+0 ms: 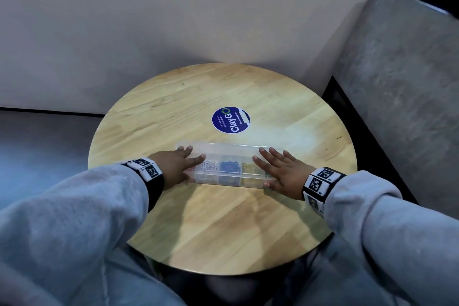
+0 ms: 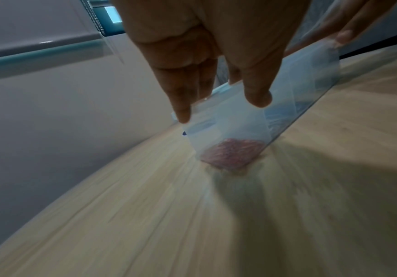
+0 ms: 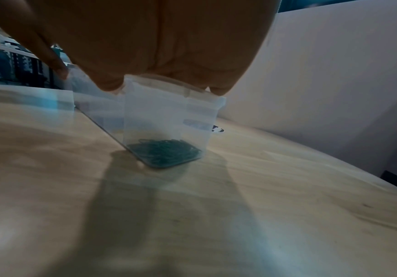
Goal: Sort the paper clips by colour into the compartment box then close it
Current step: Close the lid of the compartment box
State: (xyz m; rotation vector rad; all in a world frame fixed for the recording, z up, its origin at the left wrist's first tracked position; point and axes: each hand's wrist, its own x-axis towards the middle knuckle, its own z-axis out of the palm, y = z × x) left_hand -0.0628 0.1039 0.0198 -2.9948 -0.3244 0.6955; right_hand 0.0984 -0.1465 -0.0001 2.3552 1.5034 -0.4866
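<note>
Both hands lay flat with fingers straight, pressing on the lid of the compartment box (image 1: 227,166): left hand (image 1: 176,162) on its left end, right hand (image 1: 277,167) on its right end. Box sat on the round wooden bench (image 1: 223,226), just nearer than the blue sticker (image 1: 230,120), long axis running left-right. Red clips (image 2: 232,154) filled the left-end compartment, green clips (image 3: 165,150) the right-end one, white clips (image 1: 211,164), blue clips (image 1: 230,165) and yellow clips (image 1: 249,167) between. Grey sleeves (image 1: 74,208) flanked the box.

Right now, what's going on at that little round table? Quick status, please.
Left hand and right hand flat, fingers straight, pressing each end of the compartment box. Paper clips inside, grouped by colour. Nothing in the way on the table.
</note>
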